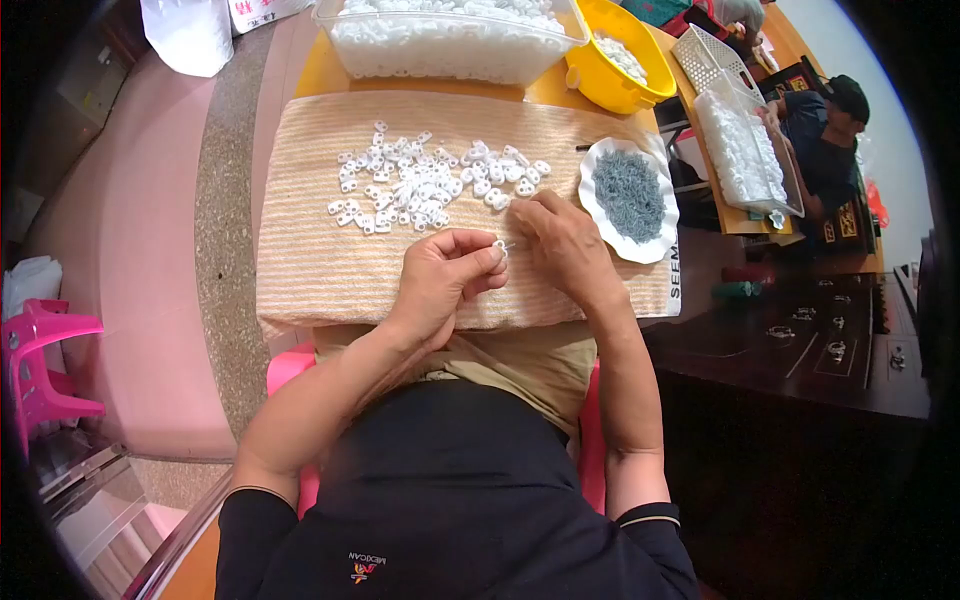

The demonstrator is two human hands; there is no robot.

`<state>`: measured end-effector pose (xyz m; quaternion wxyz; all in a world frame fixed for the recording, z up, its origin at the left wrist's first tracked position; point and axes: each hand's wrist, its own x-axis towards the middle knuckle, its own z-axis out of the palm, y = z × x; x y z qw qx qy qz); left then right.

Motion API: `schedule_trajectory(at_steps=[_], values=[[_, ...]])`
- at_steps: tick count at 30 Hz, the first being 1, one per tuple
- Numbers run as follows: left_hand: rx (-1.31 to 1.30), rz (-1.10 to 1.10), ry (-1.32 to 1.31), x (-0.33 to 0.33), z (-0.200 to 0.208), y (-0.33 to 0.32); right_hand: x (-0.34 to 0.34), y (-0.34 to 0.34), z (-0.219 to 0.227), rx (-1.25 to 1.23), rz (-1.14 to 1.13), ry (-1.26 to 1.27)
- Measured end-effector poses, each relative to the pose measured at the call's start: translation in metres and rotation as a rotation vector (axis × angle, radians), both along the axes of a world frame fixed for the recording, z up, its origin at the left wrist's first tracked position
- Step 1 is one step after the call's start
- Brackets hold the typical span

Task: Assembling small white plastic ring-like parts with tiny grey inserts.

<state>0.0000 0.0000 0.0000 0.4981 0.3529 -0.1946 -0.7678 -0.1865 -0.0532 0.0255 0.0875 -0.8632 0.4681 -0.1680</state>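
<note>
My left hand (445, 275) pinches a small white plastic piece (501, 244) between thumb and forefinger, just above the striped towel. A thin, pale end sticks out of it toward the right. My right hand (567, 245) is beside it, back upward and fingers curled together. Its fingertips reach the lower right edge of a group of white plastic pieces (510, 165); what they grip, if anything, is hidden. A larger heap of these small pieces with holes (420, 185) lies to the left. Right of my right hand, a white scalloped dish (592, 200) holds many small grey-blue pieces (630, 195).
The striped towel (310, 260) covers the table before me. A clear bin (450, 50) full of white pieces and a yellow basin (610, 90) stand at the far edge. At right, another person (820, 135) sits by a white-filled container (740, 150). Pink stool (55, 360) at left.
</note>
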Motion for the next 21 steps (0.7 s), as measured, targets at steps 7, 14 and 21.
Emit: schedule_trajectory(at_steps=[7,14,21], values=[[0.019,0.012,0.009,0.0,0.001,0.0,-0.003,0.001,-0.001,0.065,-0.046,-0.099],[0.038,0.021,0.009,0.0,0.003,-0.001,-0.01,0.009,0.007,0.592,-0.066,-0.539],[0.056,0.018,0.002,0.0,0.004,-0.002,-0.014,0.012,0.005,0.815,-0.067,-0.754]])
